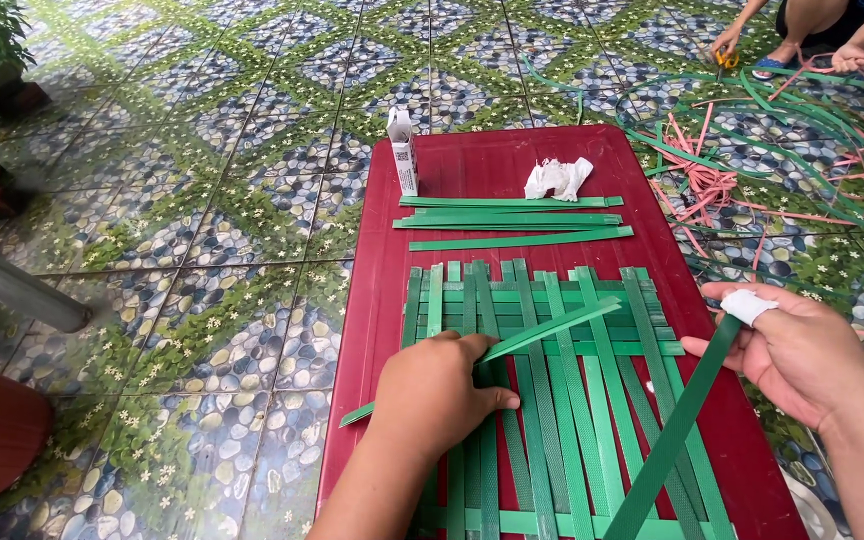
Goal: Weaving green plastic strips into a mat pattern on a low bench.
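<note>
With the woven green mat [552, 400] lying on the red table [372, 300], the left hand [437, 395] pinched a loose strip [552, 330] pointing toward two o'clock, the right hand [802, 350] gripped another strip [672, 440]; threading under alternate strands seemed next.

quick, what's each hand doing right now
Left hand: closed on a green strip over the woven mat.
Right hand: holding a dark green strip.

Daylight was bright and even, shadows soft, barely any. The red table [372, 300] had a mild sheen. Everything looked sharp, only the left edge went blurry and a bit warped.
</note>
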